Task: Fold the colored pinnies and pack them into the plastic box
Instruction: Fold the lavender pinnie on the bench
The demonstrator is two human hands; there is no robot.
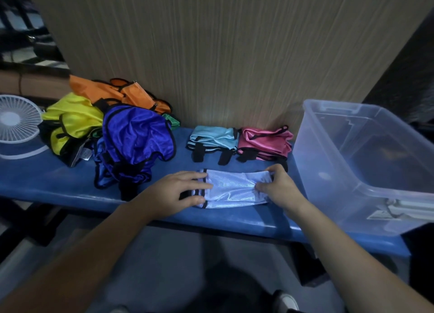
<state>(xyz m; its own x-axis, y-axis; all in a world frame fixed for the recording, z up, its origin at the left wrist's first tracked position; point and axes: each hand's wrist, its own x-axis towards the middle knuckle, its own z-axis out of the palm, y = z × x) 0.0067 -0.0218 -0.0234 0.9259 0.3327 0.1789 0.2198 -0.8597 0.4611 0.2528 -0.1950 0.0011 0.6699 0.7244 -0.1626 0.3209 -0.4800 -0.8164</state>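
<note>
**Three pinnies folded or in hand, none packed; loose heap outstanding**

Landmark for all positions: the clear plastic storage box (366,162), standing at the right end of the blue table (58,183).

Farthest from the box, at the table's left end, lies a white round fan (16,122). Just boxward of it sits the unfolded heap: a crumpled yellow pinny with black trim (70,122), an orange pinny (122,92) behind it against the wood-grain panel (223,42), and a glossy royal-blue pinny (133,139) on the heap's box side. A scrap of green fabric (172,121) shows behind the blue one; whether it is one more pinny cannot be told.

Nearer the box, at the back of the table, a folded light-blue pinny (213,136) and a folded pink pinny (265,141) lie side by side, the pink one just beside the box wall.

In front of these, a pale lilac mesh pinny (232,188) lies flat, partly folded. The left hand (178,195) rests on its far-from-box end, fingers straight and spread, pressing it down. The right hand (279,188) pinches the box-side edge, fingers curled on the cloth.

Assessment: the box appears to hold no pinnies. Two are folded and waiting, one is mid-fold, at least three remain unfolded. Packing has not begun; the task stands under half complete.
</note>
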